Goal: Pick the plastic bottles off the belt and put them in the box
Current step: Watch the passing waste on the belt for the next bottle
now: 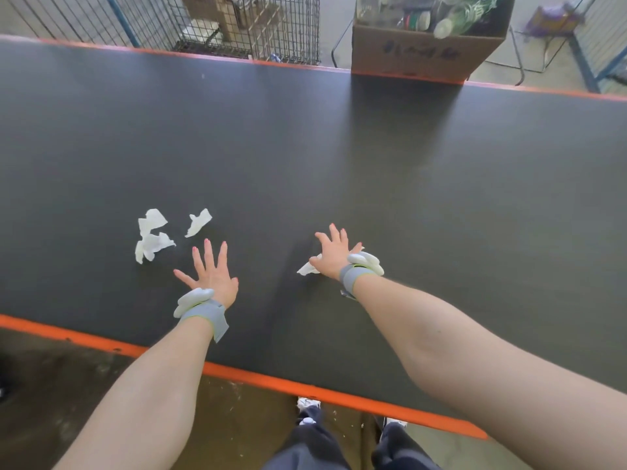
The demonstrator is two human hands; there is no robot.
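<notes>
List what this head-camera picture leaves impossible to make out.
- Paper scrap: partly hidden under the right hand.
- Box contents: cut off by the top edge, blurred.
- Writing on the box: too blurred to read.
- Wire cage contents: obscured by mesh, cropped at top.

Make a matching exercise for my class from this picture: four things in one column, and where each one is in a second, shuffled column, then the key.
Things
1. cardboard box
2. left hand
3. right hand
4. wire cage

Places
A. spread open over the belt, just right of the crumpled paper scraps
B. beyond the belt's far edge, upper left
C. over a white paper scrap
D. at the belt's far edge, holding bottles

Pairs: 1-D, 2-A, 3-C, 4-B
</notes>
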